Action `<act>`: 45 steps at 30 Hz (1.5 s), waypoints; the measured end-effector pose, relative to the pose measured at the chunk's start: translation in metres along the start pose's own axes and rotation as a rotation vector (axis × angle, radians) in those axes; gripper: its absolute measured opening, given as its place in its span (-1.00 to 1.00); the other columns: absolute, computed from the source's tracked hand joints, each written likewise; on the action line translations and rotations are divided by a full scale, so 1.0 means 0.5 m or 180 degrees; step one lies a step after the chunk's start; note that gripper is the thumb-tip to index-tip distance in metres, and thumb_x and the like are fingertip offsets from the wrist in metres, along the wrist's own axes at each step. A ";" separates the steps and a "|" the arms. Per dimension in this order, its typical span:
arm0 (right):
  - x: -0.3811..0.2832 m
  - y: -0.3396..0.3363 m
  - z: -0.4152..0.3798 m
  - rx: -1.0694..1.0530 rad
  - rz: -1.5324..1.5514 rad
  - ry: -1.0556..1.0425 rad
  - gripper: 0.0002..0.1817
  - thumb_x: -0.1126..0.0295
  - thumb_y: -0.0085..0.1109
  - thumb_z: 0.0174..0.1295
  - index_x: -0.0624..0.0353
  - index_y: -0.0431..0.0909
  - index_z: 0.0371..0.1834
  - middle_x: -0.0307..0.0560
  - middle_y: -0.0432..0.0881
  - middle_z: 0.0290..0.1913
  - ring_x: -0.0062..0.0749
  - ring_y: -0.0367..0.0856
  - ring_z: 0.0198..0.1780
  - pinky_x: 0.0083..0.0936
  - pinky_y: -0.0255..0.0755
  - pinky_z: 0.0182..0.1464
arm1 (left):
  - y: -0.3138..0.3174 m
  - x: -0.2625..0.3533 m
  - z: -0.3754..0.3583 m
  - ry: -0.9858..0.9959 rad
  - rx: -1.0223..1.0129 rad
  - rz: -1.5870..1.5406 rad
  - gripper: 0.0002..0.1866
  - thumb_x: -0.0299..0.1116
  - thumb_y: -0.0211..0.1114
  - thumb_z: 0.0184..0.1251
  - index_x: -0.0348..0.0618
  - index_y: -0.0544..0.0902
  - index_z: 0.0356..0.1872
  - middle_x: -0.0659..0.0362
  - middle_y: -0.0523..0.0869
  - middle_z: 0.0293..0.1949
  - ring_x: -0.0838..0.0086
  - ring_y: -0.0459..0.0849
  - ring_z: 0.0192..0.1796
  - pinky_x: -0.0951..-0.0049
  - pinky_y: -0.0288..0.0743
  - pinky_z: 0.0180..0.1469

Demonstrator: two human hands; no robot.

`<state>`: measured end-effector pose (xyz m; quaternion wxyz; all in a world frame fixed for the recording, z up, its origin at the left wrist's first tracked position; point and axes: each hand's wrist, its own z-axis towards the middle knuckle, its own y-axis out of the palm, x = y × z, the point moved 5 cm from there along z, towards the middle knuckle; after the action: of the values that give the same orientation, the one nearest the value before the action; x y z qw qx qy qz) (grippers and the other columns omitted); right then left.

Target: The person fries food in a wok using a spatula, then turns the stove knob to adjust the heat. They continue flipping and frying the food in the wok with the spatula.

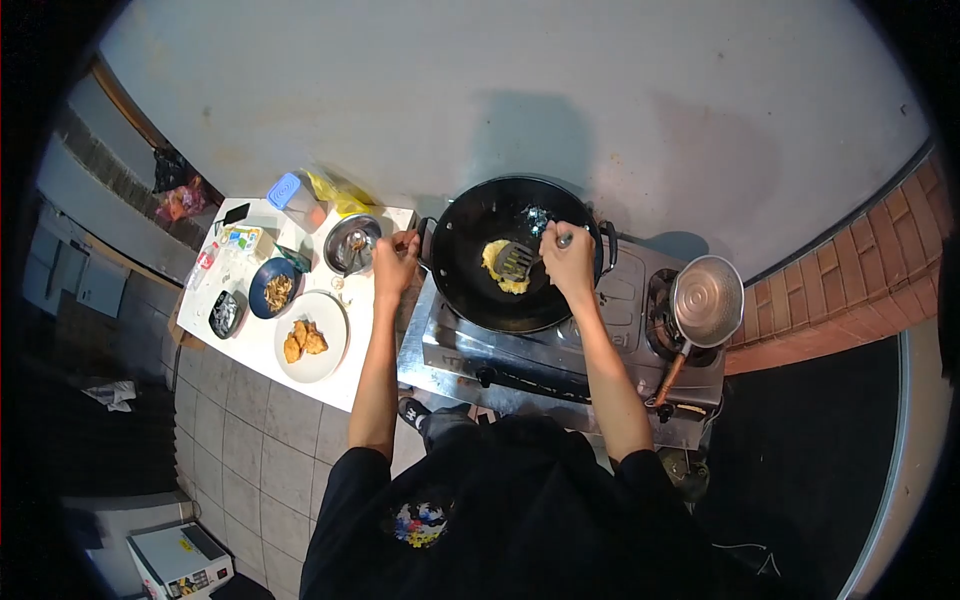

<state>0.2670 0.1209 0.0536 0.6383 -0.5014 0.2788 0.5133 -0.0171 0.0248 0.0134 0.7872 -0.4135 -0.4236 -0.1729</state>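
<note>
A black wok (460,285) sits on the left burner of the gas stove. My left hand (395,262) is closed at the wok's left side handle, its fingers partly hiding the grip. In my right hand (568,260) is a slotted spatula (515,262), held over the wok. The spatula's dark blade lies against a yellow piece of frying egg (510,286) near the middle of the pan. Some of the egg is hidden under the blade.
To the right, a saucepan (708,300) with a wooden handle rests on the stove's (500,352) other burner. The white table (240,335) at left bears a plate (338,350) of fried pieces, a blue bowl (262,300), a metal bowl (345,258) and a lidded plastic container (297,200).
</note>
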 end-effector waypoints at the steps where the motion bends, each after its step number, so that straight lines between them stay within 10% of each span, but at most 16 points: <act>1: 0.012 -0.007 -0.002 0.0087 -0.0047 0.0092 -0.68 0.42 0.12 0.19 0.38 0.38 -0.65 0.30 0.42 -0.61 0.24 0.45 -0.52 -0.22 0.27 -0.50 | 0.000 0.000 0.000 0.0002 0.0010 -0.0005 -0.79 -0.42 0.28 0.27 -0.36 0.70 -0.18 -0.04 0.77 -0.33 0.35 0.77 -0.25 0.42 0.57 -0.15; 9: -0.008 -0.012 -0.019 0.0148 0.0561 0.0531 -0.63 0.42 0.09 0.24 0.34 0.38 -0.73 -0.02 0.47 -0.77 -0.41 0.44 -0.76 -0.37 0.25 -0.61 | 0.004 -0.005 0.001 0.0195 0.0208 -0.0010 -0.80 -0.43 0.33 0.20 -0.39 0.71 -0.23 -0.10 0.75 -0.36 0.29 0.77 -0.29 0.41 0.58 -0.19; 34: 0.008 0.009 0.003 0.0422 -0.0078 0.0359 -0.66 0.44 0.08 0.20 0.42 0.36 -0.69 0.22 0.41 -0.69 0.16 0.49 -0.57 -0.20 0.30 -0.45 | 0.001 0.005 -0.006 -0.0050 0.0174 0.0010 -0.76 -0.39 0.32 0.25 -0.40 0.70 -0.18 -0.07 0.76 -0.35 0.34 0.76 -0.27 0.41 0.57 -0.20; 45: -0.001 -0.008 -0.006 0.0193 0.0472 0.0531 -0.60 0.42 0.05 0.26 0.30 0.35 -0.75 -0.13 0.40 -0.80 -0.48 0.43 -0.83 -0.50 0.26 -0.82 | 0.000 0.006 0.000 -0.0081 0.0112 0.0006 -0.75 -0.41 0.34 0.21 -0.43 0.69 -0.20 -0.14 0.74 -0.32 0.25 0.78 -0.25 0.39 0.59 -0.14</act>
<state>0.2709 0.1182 0.0542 0.5880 -0.5008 0.3827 0.5069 -0.0153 0.0250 0.0159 0.7891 -0.4021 -0.4362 -0.1593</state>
